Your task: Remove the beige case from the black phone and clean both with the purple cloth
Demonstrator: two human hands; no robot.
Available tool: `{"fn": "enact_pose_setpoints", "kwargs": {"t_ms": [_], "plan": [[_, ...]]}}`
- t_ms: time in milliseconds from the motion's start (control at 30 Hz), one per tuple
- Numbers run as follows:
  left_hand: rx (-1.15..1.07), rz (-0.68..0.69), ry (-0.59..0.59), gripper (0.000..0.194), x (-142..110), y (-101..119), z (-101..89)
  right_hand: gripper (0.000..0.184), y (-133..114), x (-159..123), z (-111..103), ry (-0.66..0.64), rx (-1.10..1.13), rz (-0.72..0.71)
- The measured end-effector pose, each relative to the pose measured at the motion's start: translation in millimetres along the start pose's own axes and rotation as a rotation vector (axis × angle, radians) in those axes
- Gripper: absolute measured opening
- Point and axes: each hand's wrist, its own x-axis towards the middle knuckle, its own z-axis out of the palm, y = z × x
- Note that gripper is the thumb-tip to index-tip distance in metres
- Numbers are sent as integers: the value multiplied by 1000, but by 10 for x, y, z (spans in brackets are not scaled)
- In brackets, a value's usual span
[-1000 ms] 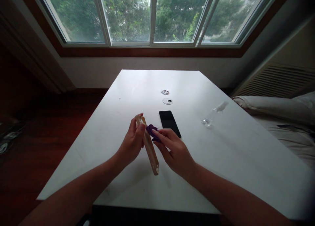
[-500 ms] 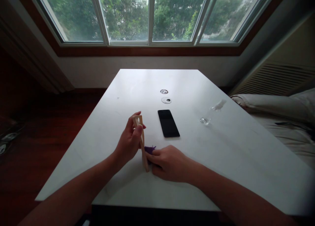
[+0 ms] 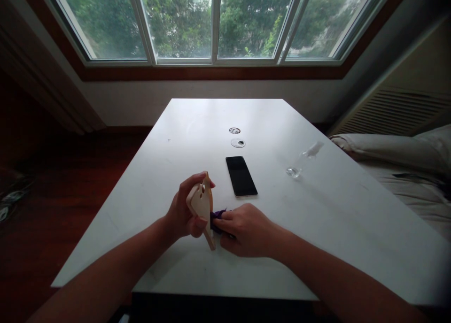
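Note:
A beige phone case point(image 3: 200, 201) with camera cutouts stands tilted on edge above the near part of the table. My left hand point(image 3: 183, 208) grips it, fingers over the top edge and thumb on the near face. Bunched in the fingers of my right hand point(image 3: 248, 231) is a purple cloth point(image 3: 217, 219), pressed against the right side of the case. Part of the cloth is hidden behind the case and fingers. Just beyond my hands a black smartphone point(image 3: 241, 176) lies flat, screen up.
On the white table point(image 3: 176, 121), two round discs point(image 3: 238, 143) lie behind the phone. A clear spray bottle point(image 3: 299, 165) rests on its side to the right. Past the table's right edge is a couch point(image 3: 394, 158); windows point(image 3: 214, 22) are at the back.
My left hand has turned the phone case so that more of its cutout face shows, and its thumb sits lower. My right hand with the cloth has shifted slightly right.

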Motion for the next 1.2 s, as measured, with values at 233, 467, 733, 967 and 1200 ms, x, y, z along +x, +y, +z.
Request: {"fn": "enact_pose_setpoints", "kwargs": {"t_ms": [233,467,733,967,1200], "plan": [[53,151,-90,83,27,45,59,16,-28,-33,-25,-37,-22,-85],[108,213,-181,79,77,76,70,18,-63,-66,-28,-41,165,-129],[125,264,-147,84,148,56,-6,29,67,-41,-164,189,535,123],[226,260,-310,89,215,61,-80,40,213,-58,-143,446,315,394],[199,213,-276,81,221,80,-53,43,127,-33,12,84,20,156]]}}
